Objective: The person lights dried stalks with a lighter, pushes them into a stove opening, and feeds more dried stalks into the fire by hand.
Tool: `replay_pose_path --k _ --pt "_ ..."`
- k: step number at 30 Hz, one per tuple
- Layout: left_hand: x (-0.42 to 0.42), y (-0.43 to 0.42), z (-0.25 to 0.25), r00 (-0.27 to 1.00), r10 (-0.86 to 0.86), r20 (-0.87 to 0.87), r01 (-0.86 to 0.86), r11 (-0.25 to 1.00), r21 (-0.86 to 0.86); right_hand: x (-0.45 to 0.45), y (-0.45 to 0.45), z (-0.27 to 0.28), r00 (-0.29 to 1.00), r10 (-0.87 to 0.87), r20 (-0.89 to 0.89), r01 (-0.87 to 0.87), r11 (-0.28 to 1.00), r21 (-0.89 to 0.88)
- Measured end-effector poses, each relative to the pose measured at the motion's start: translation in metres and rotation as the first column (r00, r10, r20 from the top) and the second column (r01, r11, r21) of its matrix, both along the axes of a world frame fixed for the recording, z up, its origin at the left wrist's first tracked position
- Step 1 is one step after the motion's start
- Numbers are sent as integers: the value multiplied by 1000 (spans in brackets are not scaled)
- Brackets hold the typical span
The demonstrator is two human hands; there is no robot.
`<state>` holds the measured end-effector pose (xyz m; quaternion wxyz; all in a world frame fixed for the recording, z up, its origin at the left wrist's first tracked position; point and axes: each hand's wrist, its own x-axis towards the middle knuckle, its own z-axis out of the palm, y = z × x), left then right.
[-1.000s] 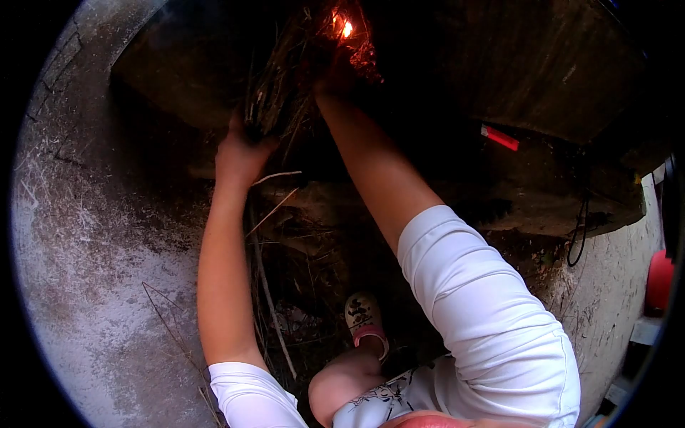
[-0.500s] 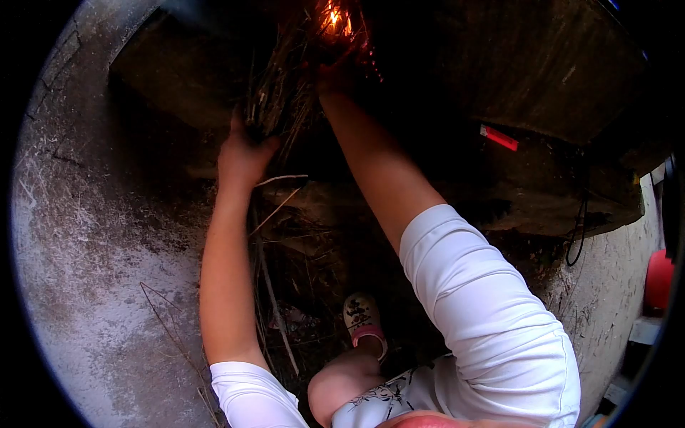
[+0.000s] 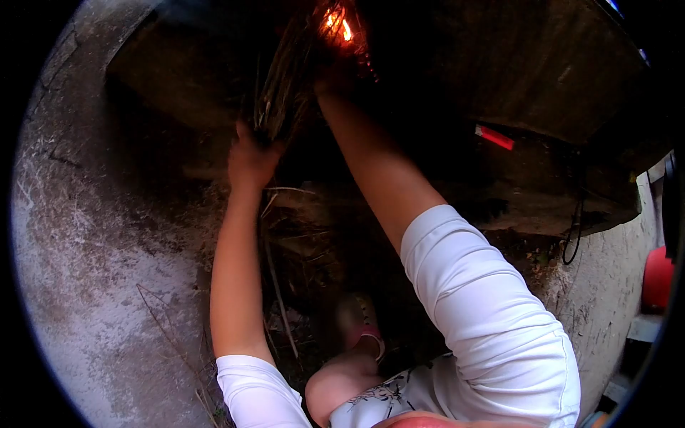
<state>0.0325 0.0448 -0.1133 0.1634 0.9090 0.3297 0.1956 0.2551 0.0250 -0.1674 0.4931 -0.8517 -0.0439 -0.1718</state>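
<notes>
A bundle of thin dry twigs [image 3: 282,89] runs up toward a small fire [image 3: 339,25] in a dark opening at the top. My left hand [image 3: 253,158] is closed around the near end of the bundle, thumb on one side and fingers on the other. My right hand [image 3: 334,80] reaches into the dark just below the flames, right of the twigs. Its fingers are lost in shadow, so what they touch is hidden.
A red lighter-like object [image 3: 495,137] lies on the dark ledge to the right. Loose sticks [image 3: 280,299] lie below, beside my shoe [image 3: 360,321]. A black cord loop [image 3: 573,235] hangs at the right, and a red container [image 3: 656,278] stands farther out.
My left hand has shifted slightly right and down. The twigs in it look more tightly gathered. The right arm has barely moved, and the flame's shape differs.
</notes>
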Motion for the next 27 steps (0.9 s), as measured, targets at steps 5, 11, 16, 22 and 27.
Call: replay_pose_path --k 5,11,16,22,27 --pt "8 8 -35 996 -1 90 -13 987 162 0 -2 -2 969 141 -204 -84 961 264" --pt "12 7 -42 997 73 3 -73 990 117 -8 -9 -3 990 123 -63 -102 958 269" --pt "13 2 -37 991 109 -77 -101 990 96 -41 -34 21 927 334 -168 -246 883 400" --pt "16 -7 -31 981 145 -131 -128 983 132 -71 -79 50 826 535 -176 -399 777 487" --pt "15 -14 -25 981 129 -143 -106 982 159 -101 -125 55 691 718 -90 -469 539 699"
